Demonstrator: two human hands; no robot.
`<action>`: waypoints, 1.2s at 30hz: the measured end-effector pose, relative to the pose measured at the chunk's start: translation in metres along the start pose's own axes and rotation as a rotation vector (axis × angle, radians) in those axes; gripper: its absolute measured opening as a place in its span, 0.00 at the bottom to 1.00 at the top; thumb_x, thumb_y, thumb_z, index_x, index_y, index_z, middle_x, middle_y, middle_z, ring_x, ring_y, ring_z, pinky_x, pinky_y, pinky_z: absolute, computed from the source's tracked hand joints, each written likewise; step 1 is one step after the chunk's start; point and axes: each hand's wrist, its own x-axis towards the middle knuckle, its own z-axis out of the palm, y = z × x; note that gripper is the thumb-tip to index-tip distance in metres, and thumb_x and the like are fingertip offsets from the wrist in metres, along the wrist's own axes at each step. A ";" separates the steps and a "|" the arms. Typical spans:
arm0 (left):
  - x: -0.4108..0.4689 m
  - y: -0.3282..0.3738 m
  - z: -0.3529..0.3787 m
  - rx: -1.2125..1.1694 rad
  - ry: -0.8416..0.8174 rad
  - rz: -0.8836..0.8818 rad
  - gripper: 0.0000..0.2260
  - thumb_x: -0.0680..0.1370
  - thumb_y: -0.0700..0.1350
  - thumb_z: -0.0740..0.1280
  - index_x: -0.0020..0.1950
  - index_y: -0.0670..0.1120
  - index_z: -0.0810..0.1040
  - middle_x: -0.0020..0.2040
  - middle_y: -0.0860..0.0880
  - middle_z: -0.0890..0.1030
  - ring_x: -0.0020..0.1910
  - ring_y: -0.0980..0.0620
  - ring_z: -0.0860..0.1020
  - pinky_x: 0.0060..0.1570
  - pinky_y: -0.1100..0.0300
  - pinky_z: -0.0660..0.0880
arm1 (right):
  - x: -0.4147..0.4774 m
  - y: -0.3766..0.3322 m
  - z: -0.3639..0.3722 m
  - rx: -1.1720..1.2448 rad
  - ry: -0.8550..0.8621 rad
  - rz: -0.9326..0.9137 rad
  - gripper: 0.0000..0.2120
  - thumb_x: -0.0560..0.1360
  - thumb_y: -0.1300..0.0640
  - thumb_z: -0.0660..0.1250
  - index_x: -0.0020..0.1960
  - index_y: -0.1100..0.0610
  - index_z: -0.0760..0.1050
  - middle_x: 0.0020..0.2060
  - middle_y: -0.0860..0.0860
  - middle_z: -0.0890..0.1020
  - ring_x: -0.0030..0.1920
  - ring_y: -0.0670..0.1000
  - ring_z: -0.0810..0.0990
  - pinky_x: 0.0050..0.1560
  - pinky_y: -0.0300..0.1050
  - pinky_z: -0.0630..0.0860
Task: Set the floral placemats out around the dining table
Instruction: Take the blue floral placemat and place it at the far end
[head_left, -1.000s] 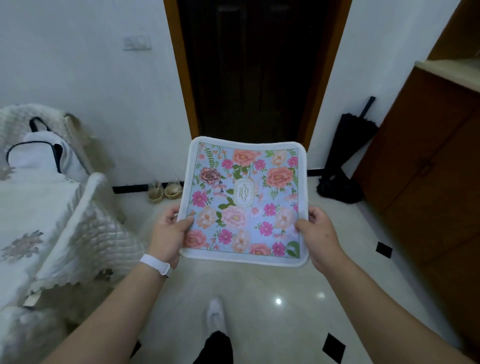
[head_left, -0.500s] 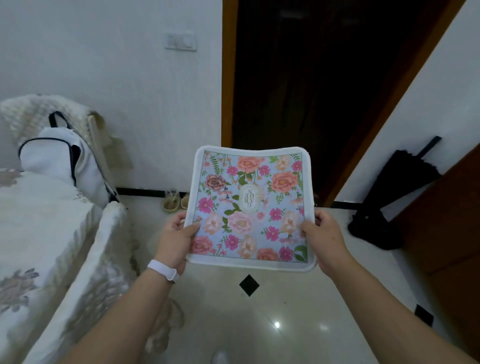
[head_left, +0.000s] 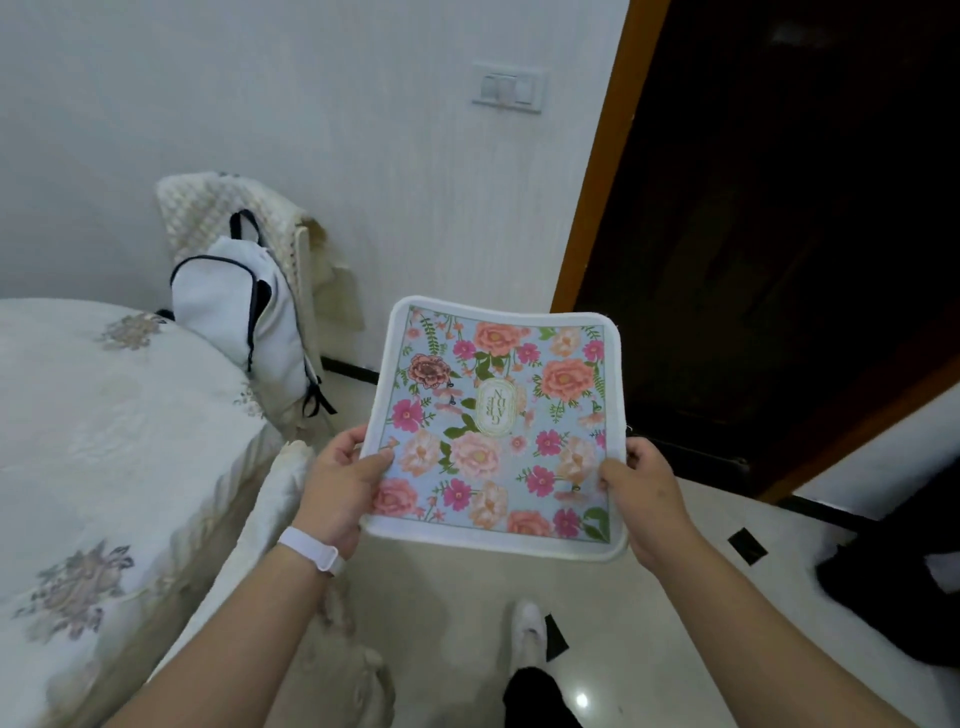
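Observation:
I hold one floral placemat (head_left: 498, 415), pale blue with pink and peach flowers and a white border, flat in the air in front of me. My left hand (head_left: 340, 486) grips its left edge with the thumb on top. On the opposite edge my right hand (head_left: 641, 491) pinches it the same way. The dining table (head_left: 104, 441), under a white quilted cloth with embroidered flowers, fills the left side, to the left of the mat.
A chair with a quilted cover stands at the table's far corner, and a white backpack (head_left: 234, 306) leans on it. A second covered chair back (head_left: 270, 499) sits by my left wrist. A dark doorway (head_left: 779, 208) opens ahead right. My foot (head_left: 527, 631) is on the glossy tiled floor.
My view has swung left, so the table and backpack chair now fill more of the left side. Both hands keep the same hold on the placemat.

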 end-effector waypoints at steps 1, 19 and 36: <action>0.012 0.004 0.001 -0.006 0.027 0.005 0.10 0.75 0.33 0.67 0.56 0.40 0.76 0.48 0.38 0.84 0.43 0.36 0.83 0.41 0.41 0.81 | 0.017 -0.004 0.009 0.000 -0.025 0.011 0.09 0.74 0.68 0.62 0.49 0.56 0.74 0.46 0.55 0.82 0.44 0.55 0.82 0.45 0.56 0.82; 0.177 0.105 0.038 0.025 0.479 0.146 0.08 0.76 0.34 0.67 0.54 0.41 0.77 0.45 0.42 0.86 0.40 0.37 0.84 0.39 0.39 0.81 | 0.278 -0.137 0.147 0.100 -0.539 0.065 0.13 0.72 0.71 0.61 0.53 0.59 0.74 0.50 0.59 0.84 0.47 0.61 0.85 0.46 0.65 0.82; 0.320 0.130 -0.145 -0.213 0.789 0.091 0.07 0.76 0.32 0.66 0.50 0.43 0.77 0.48 0.38 0.83 0.40 0.39 0.84 0.37 0.43 0.82 | 0.332 -0.214 0.433 -0.244 -0.793 -0.082 0.07 0.78 0.64 0.62 0.51 0.54 0.72 0.48 0.57 0.83 0.44 0.58 0.86 0.44 0.62 0.84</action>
